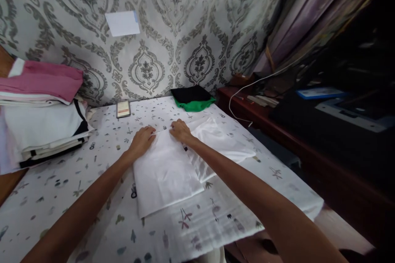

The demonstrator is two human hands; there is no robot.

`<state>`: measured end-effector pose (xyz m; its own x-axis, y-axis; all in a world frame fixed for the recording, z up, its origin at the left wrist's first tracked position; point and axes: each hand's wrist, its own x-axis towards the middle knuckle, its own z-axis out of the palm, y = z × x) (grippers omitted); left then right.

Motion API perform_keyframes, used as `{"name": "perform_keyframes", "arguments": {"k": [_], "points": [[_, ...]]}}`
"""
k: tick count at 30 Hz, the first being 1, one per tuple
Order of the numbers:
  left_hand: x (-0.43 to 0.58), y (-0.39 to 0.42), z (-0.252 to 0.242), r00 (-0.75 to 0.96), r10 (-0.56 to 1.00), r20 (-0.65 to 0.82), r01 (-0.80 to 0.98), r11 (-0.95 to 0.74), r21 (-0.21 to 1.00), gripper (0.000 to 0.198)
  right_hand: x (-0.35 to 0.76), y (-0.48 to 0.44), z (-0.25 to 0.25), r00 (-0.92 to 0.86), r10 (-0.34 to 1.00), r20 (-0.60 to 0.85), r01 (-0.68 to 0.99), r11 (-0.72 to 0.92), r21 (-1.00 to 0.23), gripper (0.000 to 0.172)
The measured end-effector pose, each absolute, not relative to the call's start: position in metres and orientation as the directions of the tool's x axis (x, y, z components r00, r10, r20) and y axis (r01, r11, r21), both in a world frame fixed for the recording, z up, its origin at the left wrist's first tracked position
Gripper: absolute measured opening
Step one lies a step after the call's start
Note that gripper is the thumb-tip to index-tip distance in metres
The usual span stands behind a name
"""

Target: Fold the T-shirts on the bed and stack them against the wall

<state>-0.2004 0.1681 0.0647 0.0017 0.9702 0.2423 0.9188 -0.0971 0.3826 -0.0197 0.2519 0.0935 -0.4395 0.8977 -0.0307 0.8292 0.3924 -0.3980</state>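
Note:
A white cloth (166, 172), partly folded, lies on a table covered with a patterned sheet (61, 181). My left hand (141, 140) rests on the cloth's far left corner, fingers curled down onto the fabric. My right hand (180, 130) is at the far edge just beside it, fingers bent and pinching the cloth's edge. The two hands are almost touching. A second layer of the white cloth (222, 139) spreads to the right under my right forearm.
A stack of folded clothes (40, 111), pink on top, stands at the left. A folded black and green garment (193, 98) lies by the wall. A small card or box (123, 108) lies near it. A dark wooden desk (308, 139) with cables stands to the right.

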Motion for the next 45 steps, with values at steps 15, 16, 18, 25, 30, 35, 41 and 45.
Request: {"name": "perform_keyframes", "arguments": {"k": [15,16,18,25,30,35,41,45], "points": [[-0.228,0.155,0.076,-0.145,0.98,0.14,0.973,0.115,0.202,0.025,-0.012,0.254,0.085,-0.341,0.94,0.012,0.864,0.318,-0.389,0.019],[-0.225,0.151,0.078,-0.125,0.977,0.174,0.98,0.095,0.173,0.025,-0.005,0.25,0.087,-0.341,0.939,0.052,0.848,0.331,-0.414,0.02],[-0.215,0.14,0.083,-0.064,0.968,0.243,0.986,0.023,0.165,0.026,0.014,0.237,0.09,-0.351,0.928,0.12,0.799,0.364,-0.478,0.019],[-0.127,0.092,0.1,0.401,0.91,0.104,0.765,-0.395,0.508,0.025,0.098,0.171,0.086,-0.505,0.859,-0.084,0.606,0.283,-0.744,0.021],[-0.078,0.092,0.101,0.571,0.816,-0.087,0.786,-0.513,0.345,0.037,0.121,0.143,0.082,-0.498,0.851,-0.164,0.511,0.136,-0.849,0.019],[-0.081,0.094,0.098,0.487,0.873,-0.033,0.806,-0.434,0.403,0.02,0.123,0.137,0.083,-0.503,0.829,-0.246,0.455,0.012,-0.891,0.01],[-0.094,0.083,0.089,0.32,0.941,0.113,0.737,-0.322,0.594,0.011,0.116,0.139,0.087,-0.57,0.773,-0.278,0.445,0.007,-0.895,0.018],[-0.092,0.081,0.088,0.252,0.959,0.126,0.687,-0.269,0.674,0.008,0.107,0.141,0.091,-0.596,0.73,-0.336,0.465,-0.029,-0.885,0.032]]}}
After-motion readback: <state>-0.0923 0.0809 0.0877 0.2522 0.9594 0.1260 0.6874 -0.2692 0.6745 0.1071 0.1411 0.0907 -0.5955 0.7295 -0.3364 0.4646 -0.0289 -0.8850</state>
